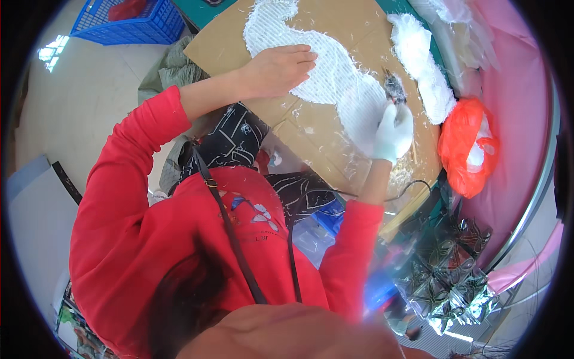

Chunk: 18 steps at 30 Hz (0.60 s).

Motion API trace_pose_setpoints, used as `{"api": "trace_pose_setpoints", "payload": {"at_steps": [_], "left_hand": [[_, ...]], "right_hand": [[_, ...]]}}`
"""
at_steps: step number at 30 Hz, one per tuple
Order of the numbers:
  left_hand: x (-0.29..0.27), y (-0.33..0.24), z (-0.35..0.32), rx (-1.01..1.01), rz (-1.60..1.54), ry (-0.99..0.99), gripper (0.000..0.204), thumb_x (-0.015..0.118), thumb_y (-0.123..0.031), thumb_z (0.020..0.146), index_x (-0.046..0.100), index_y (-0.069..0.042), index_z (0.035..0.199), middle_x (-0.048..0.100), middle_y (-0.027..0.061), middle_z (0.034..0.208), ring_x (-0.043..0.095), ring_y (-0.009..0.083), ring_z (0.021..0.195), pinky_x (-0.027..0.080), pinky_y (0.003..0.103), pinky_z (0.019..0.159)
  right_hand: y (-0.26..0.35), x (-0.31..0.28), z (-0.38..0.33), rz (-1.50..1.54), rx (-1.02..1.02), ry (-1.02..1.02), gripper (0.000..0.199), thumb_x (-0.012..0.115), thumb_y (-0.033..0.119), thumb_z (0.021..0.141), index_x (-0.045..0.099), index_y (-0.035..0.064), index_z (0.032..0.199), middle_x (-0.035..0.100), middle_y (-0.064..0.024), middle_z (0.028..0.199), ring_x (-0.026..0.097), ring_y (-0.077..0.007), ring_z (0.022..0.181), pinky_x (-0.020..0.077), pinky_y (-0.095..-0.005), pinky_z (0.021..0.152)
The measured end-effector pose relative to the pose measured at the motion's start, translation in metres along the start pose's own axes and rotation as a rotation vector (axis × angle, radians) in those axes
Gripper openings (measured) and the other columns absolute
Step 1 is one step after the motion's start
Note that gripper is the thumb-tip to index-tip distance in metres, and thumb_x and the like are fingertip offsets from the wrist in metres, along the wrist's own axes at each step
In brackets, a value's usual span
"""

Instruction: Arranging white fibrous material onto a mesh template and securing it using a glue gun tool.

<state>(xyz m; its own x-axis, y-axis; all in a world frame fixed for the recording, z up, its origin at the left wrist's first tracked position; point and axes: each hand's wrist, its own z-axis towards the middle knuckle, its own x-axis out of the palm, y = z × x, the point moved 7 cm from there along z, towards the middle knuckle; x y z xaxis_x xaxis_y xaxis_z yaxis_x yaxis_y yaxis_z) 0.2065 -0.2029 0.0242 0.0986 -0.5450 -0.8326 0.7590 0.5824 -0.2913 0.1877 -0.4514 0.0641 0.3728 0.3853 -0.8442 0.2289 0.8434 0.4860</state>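
A long, wavy white piece of ribbed, fluffy material (326, 66) with frayed edges lies on a sheet of brown cardboard (218, 42). Flat on its left side rests my left hand (276, 72), bare, fingers stretched out and holding nothing. My right hand (393, 133), in a white glove, is closed at the right edge of the piece. From its grip sticks out a dark tool covered in grey fluff (394, 87); its exact kind is hard to make out. Loose white fibres are scattered over the cardboard around both hands.
Another fluffy white piece (426, 72) lies along the cardboard's right side. Beside it sit a red plastic bag (469, 149) and pink sheeting (514, 90). A thin black cable (412, 184) crosses near my right wrist. A blue basket (143, 27) stands at far left.
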Motion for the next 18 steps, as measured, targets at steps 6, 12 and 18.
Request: {"api": "trace_pose_setpoints", "payload": {"at_steps": [6,12,18], "left_hand": [[-0.003,-0.001,-0.001,0.025,0.044,-0.032,0.028,0.056,-0.015,0.082,0.057,-0.001,0.105,0.055,0.0076,0.117,0.049,0.0213,0.112,0.043,0.03,0.091],[-0.002,-0.004,0.001,0.027,0.041,-0.03,0.027,0.056,-0.014,0.081,0.057,-0.001,0.105,0.055,0.0071,0.116,0.05,0.0211,0.111,0.043,0.03,0.091],[-0.003,-0.001,-0.003,0.035,0.036,-0.063,0.028,0.057,-0.014,0.08,0.057,-0.001,0.105,0.055,0.0074,0.116,0.049,0.0215,0.111,0.042,0.03,0.092]], "right_hand": [[-0.03,0.001,0.006,-0.134,0.203,-0.027,0.048,0.067,0.031,0.074,0.058,-0.0063,0.103,0.063,-0.0144,0.094,0.06,-0.0184,0.084,0.0462,-0.0281,0.075],[-0.074,0.011,0.015,-0.04,0.246,-0.067,0.046,0.07,0.037,0.065,0.062,0.0011,0.094,0.063,-0.0109,0.082,0.06,-0.0257,0.078,0.0453,-0.0356,0.076],[-0.074,0.018,0.025,0.727,0.442,0.232,0.017,0.065,0.01,0.071,0.062,-0.001,0.084,0.057,-0.0025,0.066,0.052,-0.0121,0.054,0.0372,-0.0212,0.048]]}}
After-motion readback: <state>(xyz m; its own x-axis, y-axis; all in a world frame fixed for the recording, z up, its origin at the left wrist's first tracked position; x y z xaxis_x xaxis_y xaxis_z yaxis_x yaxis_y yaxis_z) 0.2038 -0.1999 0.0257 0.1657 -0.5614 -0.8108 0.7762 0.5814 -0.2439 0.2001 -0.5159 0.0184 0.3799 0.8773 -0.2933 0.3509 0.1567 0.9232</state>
